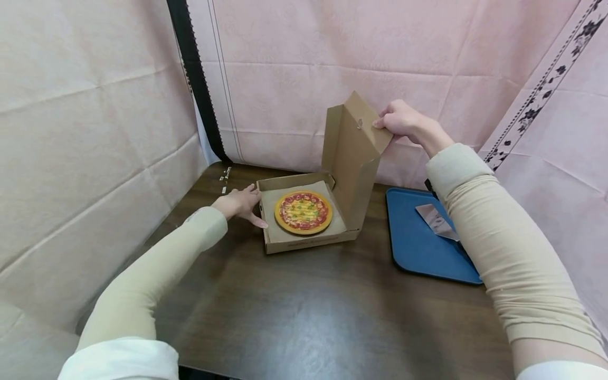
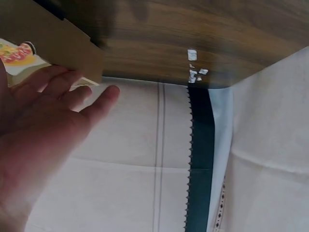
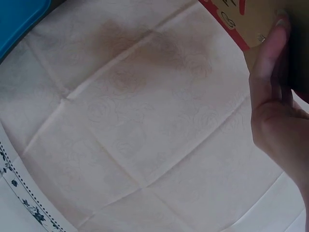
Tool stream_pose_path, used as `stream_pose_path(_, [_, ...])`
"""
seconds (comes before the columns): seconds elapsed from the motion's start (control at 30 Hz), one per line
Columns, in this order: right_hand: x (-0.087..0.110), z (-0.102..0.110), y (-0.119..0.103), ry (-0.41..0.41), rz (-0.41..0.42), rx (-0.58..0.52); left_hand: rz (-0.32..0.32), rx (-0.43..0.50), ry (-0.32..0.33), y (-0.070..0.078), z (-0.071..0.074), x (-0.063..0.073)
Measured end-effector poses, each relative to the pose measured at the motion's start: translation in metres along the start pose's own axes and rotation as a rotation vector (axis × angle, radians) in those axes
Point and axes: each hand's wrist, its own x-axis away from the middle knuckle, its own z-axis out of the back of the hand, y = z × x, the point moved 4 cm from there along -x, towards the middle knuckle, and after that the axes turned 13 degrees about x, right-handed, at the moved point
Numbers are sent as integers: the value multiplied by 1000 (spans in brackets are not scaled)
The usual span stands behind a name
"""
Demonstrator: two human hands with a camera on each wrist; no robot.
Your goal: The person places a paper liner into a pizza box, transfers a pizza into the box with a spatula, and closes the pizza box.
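A cardboard pizza box lies on the table with its lid raised at the right side. Inside it, on pale paper, is a round pizza with red and yellow topping. My right hand pinches the lid's upper edge; in the right wrist view the fingers lie against its printed outside. Spread along the box's left wall is my left hand, its fingers fairly straight and at the wall's edge. The left palm holds nothing.
To the right of the box lies a blue tray, partly behind the right sleeve. On it is a pizza server with a dark handle. Small whitish scraps are at the table's back left. Cloth curtains hang behind and on both sides.
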Motion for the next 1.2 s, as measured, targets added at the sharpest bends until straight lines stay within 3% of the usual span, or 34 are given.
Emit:
stream_pose_path(0.27, [-4,2,0,87,9,80,58,-45,35,14,-9,7])
stream_pose_path(0.53, [-10,1,-5,208,29,236,141,-86,24,33,-16,11])
stream_pose_path(0.8, [-14,-4,-9,225,7,263,216,-133,45,61,-24,13])
stream_pose_path(0.97, [-18,-7,-10,236,2,262,273,-213,36,78,-28,14])
stream_pose_path(1.1, [-21,-9,-13,267,34,280,273,-267,29,92,-31,15])
stream_pose_path(1.2, [-22,-10,-13,286,62,309,258,-279,58,102,-33,16])
